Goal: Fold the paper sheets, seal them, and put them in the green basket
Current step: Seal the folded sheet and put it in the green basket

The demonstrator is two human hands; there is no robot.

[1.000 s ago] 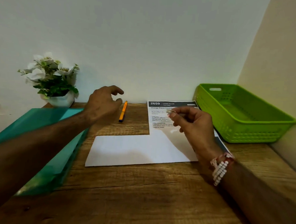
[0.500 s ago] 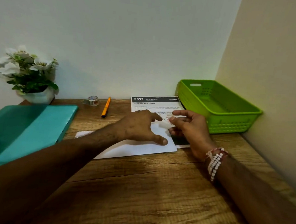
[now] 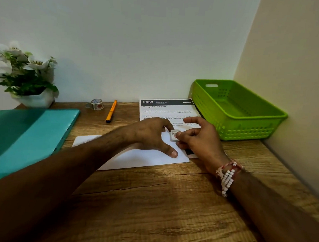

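Note:
A folded white paper (image 3: 143, 158) lies flat in the middle of the wooden desk. Behind it lies a printed sheet (image 3: 166, 110) headed "2659 Living Room". My left hand (image 3: 152, 135) rests on the folded paper's right part, thumb pressed flat near its front edge. My right hand (image 3: 198, 139) pinches a small piece of patterned tape (image 3: 173, 135) between thumb and fingers, just above the paper's right end. The green basket (image 3: 247, 129) stands at the back right with nothing visible in it. A tape roll (image 3: 96, 104) sits by the back wall.
A teal folder (image 3: 25, 132) covers the desk's left side. An orange pen (image 3: 111, 111) lies beside the tape roll. A white pot of flowers (image 3: 26, 80) stands in the back left corner. Walls close the desk at the back and right.
My left hand came from the tape roll at the back to the folded paper and now presses it. My right hand lowered the tape piece toward the paper's right end.

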